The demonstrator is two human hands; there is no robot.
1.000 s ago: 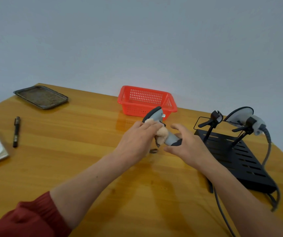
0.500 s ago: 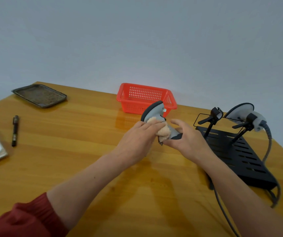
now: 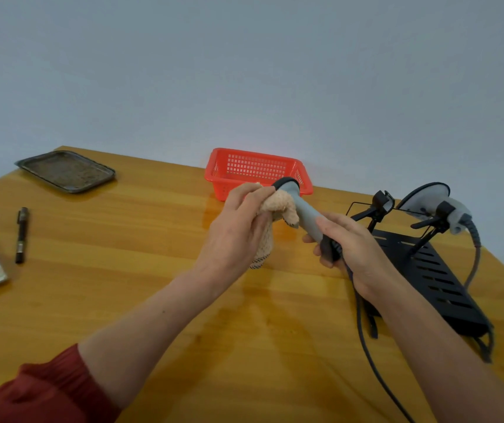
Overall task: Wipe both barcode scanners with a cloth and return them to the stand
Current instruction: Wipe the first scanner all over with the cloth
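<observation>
One scanner (image 3: 304,213) is in hand: right grip (image 3: 357,251) clasps its handle, left grip (image 3: 235,236) pinches the cloth (image 3: 281,206) against it. Hold it steady, rub every face.

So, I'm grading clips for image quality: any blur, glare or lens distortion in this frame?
Head view: light is even and diffuse, with only soft-edged shadows on the table; the glossy top mirrors the red basket just in front of it; the cloth and left hand look slightly soft; wide-angle stretch skews the stand at the right edge.
</observation>
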